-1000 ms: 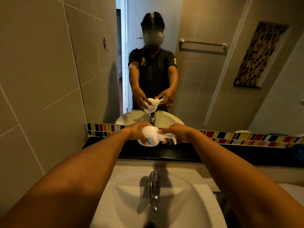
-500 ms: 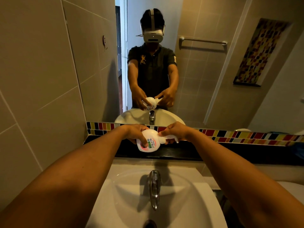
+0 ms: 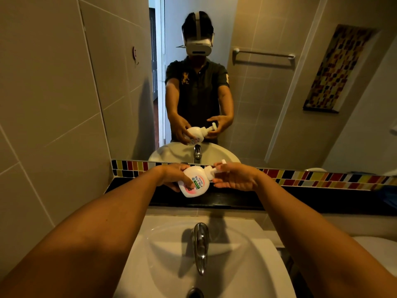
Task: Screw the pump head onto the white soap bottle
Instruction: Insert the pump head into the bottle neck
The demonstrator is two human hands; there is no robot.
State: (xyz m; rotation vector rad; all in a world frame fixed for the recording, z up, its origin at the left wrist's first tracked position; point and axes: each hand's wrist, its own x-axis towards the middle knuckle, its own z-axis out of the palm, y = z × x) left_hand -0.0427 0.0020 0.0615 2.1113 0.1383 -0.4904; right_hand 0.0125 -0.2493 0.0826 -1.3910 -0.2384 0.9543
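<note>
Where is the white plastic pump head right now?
Centre of the head view: white plastic pump head on the white soap bottle, by the right hand.

White soap bottle (image 3: 194, 181), multicoloured tile strip (image 3: 300, 177)

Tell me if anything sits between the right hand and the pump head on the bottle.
Nothing visible does. The right hand is already at the pump head, which sits on the white soap bottle held by the left hand.
</note>
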